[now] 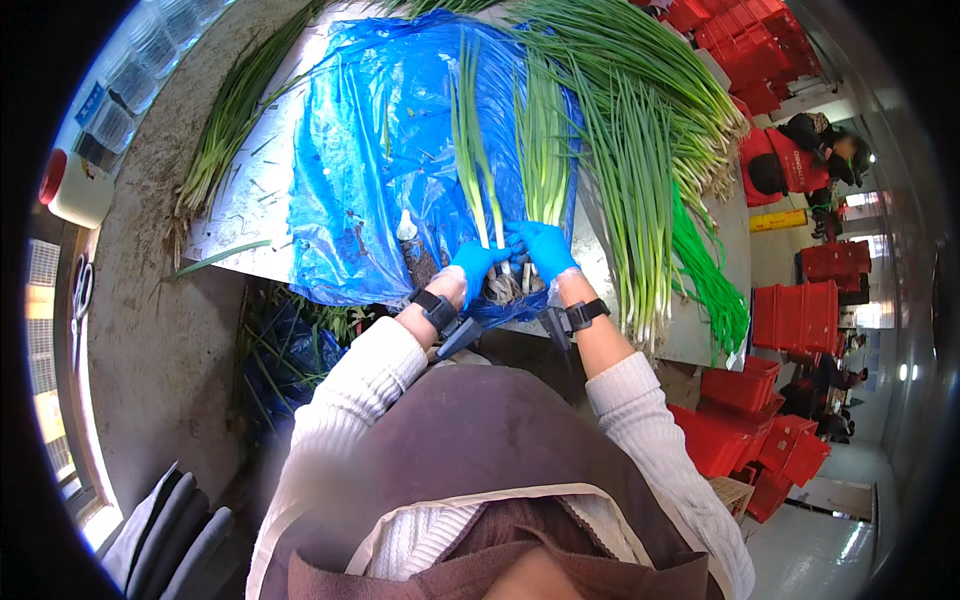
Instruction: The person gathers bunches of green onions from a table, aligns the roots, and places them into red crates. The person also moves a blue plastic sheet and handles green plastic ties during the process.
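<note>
My left hand [475, 268], in a blue glove, grips a pair of green onions [474, 176] low on their white stems, just above the roots. Their leaves point away from me over a blue plastic sheet [360, 172]. My right hand [545, 247], gloved too, has its fingertips beside these stems; whether it pinches anything I cannot tell. Under and beyond it lies a small bundle of green onions [543, 142], its lower stems partly hidden by the hand. Loose roots and cut stem ends [504, 288] show between my wrists at the sheet's near edge.
Larger heaps of green onions lie at the right [634, 195] and back right [637, 52], and another bunch [232, 112] at left. Green ties [709, 289] hang at the table's right edge. Scissors [81, 300] and a white jug [81, 191] are far left. Red crates [795, 319] and people stand right.
</note>
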Demonstrator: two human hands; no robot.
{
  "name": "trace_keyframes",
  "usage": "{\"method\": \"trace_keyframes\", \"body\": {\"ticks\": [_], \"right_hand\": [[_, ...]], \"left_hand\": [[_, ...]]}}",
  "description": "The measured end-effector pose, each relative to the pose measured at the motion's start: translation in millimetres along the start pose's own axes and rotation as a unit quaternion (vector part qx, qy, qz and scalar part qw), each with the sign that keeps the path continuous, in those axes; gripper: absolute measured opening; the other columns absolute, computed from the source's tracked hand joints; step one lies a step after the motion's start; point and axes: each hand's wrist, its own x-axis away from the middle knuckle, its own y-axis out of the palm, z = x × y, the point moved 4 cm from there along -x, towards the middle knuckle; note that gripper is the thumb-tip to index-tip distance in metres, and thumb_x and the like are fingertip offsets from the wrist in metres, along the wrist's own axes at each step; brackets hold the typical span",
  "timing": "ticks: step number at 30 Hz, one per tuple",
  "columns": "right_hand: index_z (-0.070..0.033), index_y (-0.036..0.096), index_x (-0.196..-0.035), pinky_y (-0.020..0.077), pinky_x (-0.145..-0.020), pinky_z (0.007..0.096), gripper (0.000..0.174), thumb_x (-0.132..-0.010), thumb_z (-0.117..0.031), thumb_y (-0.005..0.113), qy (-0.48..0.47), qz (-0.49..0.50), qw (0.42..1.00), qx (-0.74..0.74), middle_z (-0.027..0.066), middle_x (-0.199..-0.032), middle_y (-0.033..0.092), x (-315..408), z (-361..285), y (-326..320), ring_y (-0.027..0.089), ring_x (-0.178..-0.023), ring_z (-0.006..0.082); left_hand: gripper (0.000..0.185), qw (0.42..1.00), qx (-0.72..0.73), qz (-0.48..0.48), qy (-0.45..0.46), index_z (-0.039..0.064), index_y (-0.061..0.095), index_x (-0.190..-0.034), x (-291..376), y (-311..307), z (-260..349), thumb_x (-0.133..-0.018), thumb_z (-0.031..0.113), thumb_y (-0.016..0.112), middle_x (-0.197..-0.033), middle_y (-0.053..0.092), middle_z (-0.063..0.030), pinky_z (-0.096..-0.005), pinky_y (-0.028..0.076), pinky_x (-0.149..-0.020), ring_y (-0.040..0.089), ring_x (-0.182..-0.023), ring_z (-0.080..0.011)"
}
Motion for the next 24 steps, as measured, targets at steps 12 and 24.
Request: {"method": "trace_keyframes", "body": {"ticks": [12, 24], "right_hand": [[0.003, 0.063, -0.091, 0.0473, -0.050, 0.0342, 0.019, -0.080, -0.004, 0.049, -0.068, 0.056, 0.908, 0.409, 0.0132, -0.067, 0.062, -36, 91, -103, 0.059, -0.055, 0.0197], [-0.003, 0.061, -0.084, 0.0495, -0.059, 0.0308, 0.010, -0.082, -0.012, 0.060, 0.121, -0.104, 0.984, -0.077, 0.0062, -0.074, 0.060, -12, 51, -90, 0.059, -0.064, 0.0165]], "left_hand": [[0.012, 0.997, -0.009, 0.035, -0.069, 0.005, 0.065, -0.079, -31, 33, -14, -0.079, 0.016, 0.061, -0.066, 0.061, -0.0083, -0.0318, 0.046, -0.048, 0.055, -0.051, -0.0202], [0.020, 0.989, -0.021, 0.024, -0.144, 0.003, 0.065, -0.089, -53, 52, -24, -0.076, 0.019, 0.069, -0.078, 0.065, -0.0090, -0.0340, 0.050, -0.058, 0.060, -0.062, -0.0213]]}}
